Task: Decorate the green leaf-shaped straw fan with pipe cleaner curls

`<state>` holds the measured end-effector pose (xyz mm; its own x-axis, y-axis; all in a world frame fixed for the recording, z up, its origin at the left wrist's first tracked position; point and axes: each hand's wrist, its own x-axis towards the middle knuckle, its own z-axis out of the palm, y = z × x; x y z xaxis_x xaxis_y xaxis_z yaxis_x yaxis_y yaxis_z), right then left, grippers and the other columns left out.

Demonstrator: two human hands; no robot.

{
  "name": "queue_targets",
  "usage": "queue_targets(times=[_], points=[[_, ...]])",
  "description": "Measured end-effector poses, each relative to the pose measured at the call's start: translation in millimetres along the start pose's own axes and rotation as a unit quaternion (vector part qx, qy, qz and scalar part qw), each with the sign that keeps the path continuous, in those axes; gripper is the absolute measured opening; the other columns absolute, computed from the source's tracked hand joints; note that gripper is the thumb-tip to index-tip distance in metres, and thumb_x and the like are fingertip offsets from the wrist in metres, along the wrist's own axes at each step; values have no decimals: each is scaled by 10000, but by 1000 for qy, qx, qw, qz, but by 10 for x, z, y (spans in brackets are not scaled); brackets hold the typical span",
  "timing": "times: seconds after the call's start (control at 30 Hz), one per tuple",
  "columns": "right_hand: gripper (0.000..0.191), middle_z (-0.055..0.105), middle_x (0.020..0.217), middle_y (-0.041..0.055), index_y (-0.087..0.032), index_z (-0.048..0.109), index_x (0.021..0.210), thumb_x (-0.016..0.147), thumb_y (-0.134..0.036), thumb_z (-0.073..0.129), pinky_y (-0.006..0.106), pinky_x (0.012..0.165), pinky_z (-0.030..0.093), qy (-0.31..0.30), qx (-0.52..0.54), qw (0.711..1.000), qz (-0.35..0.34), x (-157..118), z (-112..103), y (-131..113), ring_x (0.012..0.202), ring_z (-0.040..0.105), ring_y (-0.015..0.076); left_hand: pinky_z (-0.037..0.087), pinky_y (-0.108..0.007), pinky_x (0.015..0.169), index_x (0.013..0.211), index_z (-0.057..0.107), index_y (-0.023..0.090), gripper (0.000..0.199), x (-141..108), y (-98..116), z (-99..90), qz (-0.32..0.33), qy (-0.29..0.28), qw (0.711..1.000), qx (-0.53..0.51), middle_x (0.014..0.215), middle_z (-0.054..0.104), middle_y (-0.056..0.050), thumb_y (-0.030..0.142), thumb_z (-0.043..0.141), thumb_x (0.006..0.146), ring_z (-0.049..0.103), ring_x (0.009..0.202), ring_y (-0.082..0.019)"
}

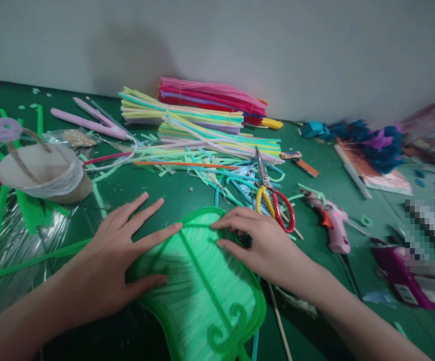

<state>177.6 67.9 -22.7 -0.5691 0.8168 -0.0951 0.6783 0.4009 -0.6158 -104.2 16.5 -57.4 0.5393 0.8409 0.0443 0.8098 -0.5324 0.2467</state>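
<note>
A leaf-like shape (187, 281) of pale green strands, edged with bright green pipe cleaner, lies in front of me. A green pipe cleaner line runs down its middle to two curls (236, 326) near the bottom right. My left hand (130, 245) is open over its left side, fingers spread, the index fingertip touching the short green pipe cleaner (196, 225) near the top. At that strip's right end my right hand (251, 235) has its fingers bent and closed on it; the exact contact is partly hidden.
Bundles of coloured pipe cleaners (202, 120) lie along the wall. Red-and-yellow-handled scissors (273, 200) and a pink glue gun (333, 225) are at right. A wrapped cup-like form (47, 175) and a lilac flat-iron-like tool (97, 120) stand at left. A wooden stick (279, 321) lies near my right forearm.
</note>
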Motion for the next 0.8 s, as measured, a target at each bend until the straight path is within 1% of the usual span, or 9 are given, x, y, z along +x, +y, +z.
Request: queue_targets(times=[0.17, 0.3, 0.4, 0.53, 0.8], points=[[219, 692, 1022, 60, -195, 705, 1052, 834, -177, 689, 381, 890, 514, -3, -2, 1000, -4, 2, 10, 9, 1004, 642, 217, 290, -672, 1058, 1440, 413, 445, 674, 15, 0, 1, -12, 21, 1000, -3, 1619, 246, -51, 544, 630, 809, 197, 1449, -449], [213, 691, 1024, 70, -189, 700, 1051, 839, -171, 680, 399, 900, 515, -3, -13, 1000, -7, 3, 23, 8, 1018, 638, 229, 302, -699, 1024, 1437, 398, 476, 692, 23, -44, -4, 11, 22, 1000, 6, 1614, 259, -54, 562, 637, 793, 224, 1431, -475], [213, 690, 1024, 73, -194, 698, 1050, 839, -172, 681, 397, 895, 519, -4, -20, 1000, -6, 5, 20, 3, 1020, 638, 232, 280, -701, 1035, 1423, 414, 490, 686, 23, -54, -8, 11, 29, 999, 10, 1608, 278, -37, 559, 650, 783, 240, 1425, -478], [217, 690, 1023, 74, -198, 698, 1051, 837, -170, 684, 386, 880, 522, -8, -26, 1000, -4, 8, 6, -7, 1019, 639, 229, 266, -693, 1048, 1417, 422, 492, 695, 29, -38, -7, 5, 31, 999, 10, 1609, 276, -37, 563, 664, 770, 221, 1435, -470], [216, 688, 1017, 72, -195, 701, 1044, 832, -160, 687, 374, 860, 519, -7, -26, 1000, 0, 10, 9, -17, 1004, 638, 226, 268, -688, 1062, 1419, 438, 464, 679, 34, -18, -35, -9, 9, 1000, 3, 1610, 272, -51, 590, 645, 784, 174, 1455, -454]])
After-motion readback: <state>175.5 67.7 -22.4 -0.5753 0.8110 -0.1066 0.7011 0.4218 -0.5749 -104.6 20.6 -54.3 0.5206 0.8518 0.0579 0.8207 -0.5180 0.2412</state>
